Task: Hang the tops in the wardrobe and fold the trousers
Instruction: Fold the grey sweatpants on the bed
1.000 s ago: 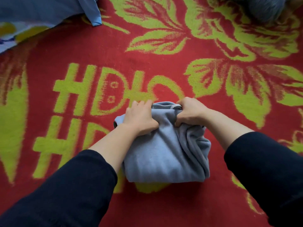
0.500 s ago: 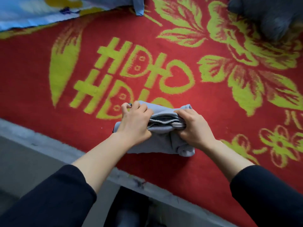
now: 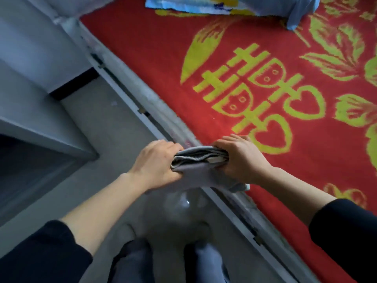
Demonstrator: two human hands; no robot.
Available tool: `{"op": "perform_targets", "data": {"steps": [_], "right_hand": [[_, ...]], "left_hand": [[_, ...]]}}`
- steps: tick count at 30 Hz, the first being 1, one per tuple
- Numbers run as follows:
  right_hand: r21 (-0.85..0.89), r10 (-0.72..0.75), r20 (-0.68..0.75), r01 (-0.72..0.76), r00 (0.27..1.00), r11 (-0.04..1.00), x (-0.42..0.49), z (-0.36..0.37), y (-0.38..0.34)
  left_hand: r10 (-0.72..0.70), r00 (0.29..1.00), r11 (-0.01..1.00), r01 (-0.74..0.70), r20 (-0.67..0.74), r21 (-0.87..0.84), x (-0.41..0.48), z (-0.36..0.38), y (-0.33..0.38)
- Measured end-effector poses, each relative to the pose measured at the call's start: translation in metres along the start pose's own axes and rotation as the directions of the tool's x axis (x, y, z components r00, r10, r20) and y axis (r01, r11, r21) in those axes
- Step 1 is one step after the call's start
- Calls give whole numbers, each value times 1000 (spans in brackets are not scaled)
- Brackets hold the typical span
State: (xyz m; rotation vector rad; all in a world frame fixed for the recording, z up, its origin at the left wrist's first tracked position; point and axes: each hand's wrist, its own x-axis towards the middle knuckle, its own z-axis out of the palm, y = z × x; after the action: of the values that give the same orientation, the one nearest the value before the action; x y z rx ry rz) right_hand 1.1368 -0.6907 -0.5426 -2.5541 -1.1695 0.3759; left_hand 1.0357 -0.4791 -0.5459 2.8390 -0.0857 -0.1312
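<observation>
folded trousers (image 3: 201, 170) | left hand (image 3: 157, 162) and right hand (image 3: 242, 160) grip each end, off the bed (image 3: 224, 48) | risk: loose layers slip, fold opens

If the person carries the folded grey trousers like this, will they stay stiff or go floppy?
The grey trousers are probably floppy: a corner droops under the right hand. The fold likely holds only while that hand and the left hand squeeze its ends. They seem light: the hands alone hold them up.

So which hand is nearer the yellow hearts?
Right. The right hand is just beside the hearts; the left hand grips the trousers' far end, over the floor.
</observation>
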Motion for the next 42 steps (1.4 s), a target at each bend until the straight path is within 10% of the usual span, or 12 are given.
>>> {"op": "perform_targets", "data": {"steps": [12, 25, 42], "right_hand": [[-5, -325, 371, 352, 870, 936, 124, 155, -275], [32, -460, 560, 537, 689, 843, 214, 301, -623], [-197, -432, 555, 617, 711, 762, 402, 424, -727]], "left_hand": [[-525, 846, 835, 533, 87, -139, -254, 16, -211], [-760, 645, 631, 761, 76, -150, -527, -10, -441], [-833, 552, 551, 827, -22, -111, -515, 28, -672]]}}
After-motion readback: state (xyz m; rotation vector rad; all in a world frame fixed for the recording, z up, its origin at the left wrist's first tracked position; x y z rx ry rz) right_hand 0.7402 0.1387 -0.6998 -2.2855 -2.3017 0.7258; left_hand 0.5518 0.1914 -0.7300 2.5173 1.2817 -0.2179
